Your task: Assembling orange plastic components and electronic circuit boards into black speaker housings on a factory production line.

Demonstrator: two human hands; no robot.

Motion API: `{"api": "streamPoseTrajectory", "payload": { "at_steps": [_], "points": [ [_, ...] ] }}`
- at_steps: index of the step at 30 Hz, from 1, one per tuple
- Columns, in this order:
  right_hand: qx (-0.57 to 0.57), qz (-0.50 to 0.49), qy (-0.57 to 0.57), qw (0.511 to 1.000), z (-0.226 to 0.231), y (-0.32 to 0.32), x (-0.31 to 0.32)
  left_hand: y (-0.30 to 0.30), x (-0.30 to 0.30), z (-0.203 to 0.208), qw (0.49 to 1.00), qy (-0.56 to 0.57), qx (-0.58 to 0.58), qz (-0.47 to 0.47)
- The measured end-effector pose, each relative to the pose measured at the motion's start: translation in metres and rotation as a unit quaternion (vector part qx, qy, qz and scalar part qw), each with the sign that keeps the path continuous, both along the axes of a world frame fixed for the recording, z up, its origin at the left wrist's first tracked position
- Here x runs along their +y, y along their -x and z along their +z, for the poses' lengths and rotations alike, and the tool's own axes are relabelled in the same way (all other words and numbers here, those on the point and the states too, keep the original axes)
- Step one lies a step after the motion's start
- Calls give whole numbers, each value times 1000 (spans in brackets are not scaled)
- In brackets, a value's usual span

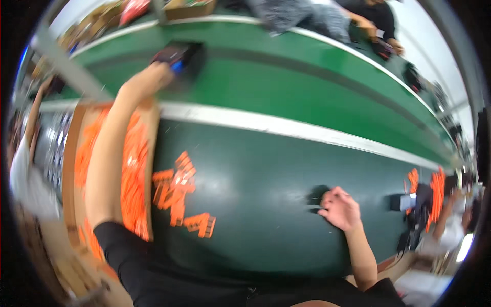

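Observation:
My left hand (159,77) reaches over the green conveyor belt (266,84) with a black item (186,51) at its fingers. The item has small blue and red patches; blur hides its exact kind, and the fingers are smeared but seem closed on its near end. Above the dark green tabletop (245,189), my right hand (342,210) is held with fingers loosely bent and apart, nothing visible in it. Several small orange strips with dark markings (179,192) lie in a loose heap left of centre on the tabletop.
A cardboard box (70,169) of orange pieces in clear wrapping stands at the left, under my left forearm. A white rail (245,122) divides table from belt. At right are orange strands (436,197) and black items (420,204). Other people work across the belt and at both sides.

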State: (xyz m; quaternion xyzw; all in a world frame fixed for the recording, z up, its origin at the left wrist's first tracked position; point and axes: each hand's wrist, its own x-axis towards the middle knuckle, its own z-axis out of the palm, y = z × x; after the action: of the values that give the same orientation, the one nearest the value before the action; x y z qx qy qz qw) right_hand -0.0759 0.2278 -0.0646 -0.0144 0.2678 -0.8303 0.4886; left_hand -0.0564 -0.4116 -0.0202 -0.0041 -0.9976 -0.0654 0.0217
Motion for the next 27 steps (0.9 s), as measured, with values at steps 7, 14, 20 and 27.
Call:
{"api": "streamPoseTrajectory", "payload": {
  "at_steps": [7, 14, 20, 27],
  "points": [
    [0, 24, -20, 999, -11, 3, -8, -13, 30, 11, 994, -41, -16, 102],
    [13, 18, -12, 1000, -11, 1, -2, -9, 45, 8, 997, -24, -17, 66],
    [2, 25, -8, 1000, -13, 1, -1, -16, 41, 0, 999, -10, 40, 17],
    [9, 28, -8, 1000, -10, 3, -9, -18, 31, -9, 1000, 14, -7, 18]
  ]
}}
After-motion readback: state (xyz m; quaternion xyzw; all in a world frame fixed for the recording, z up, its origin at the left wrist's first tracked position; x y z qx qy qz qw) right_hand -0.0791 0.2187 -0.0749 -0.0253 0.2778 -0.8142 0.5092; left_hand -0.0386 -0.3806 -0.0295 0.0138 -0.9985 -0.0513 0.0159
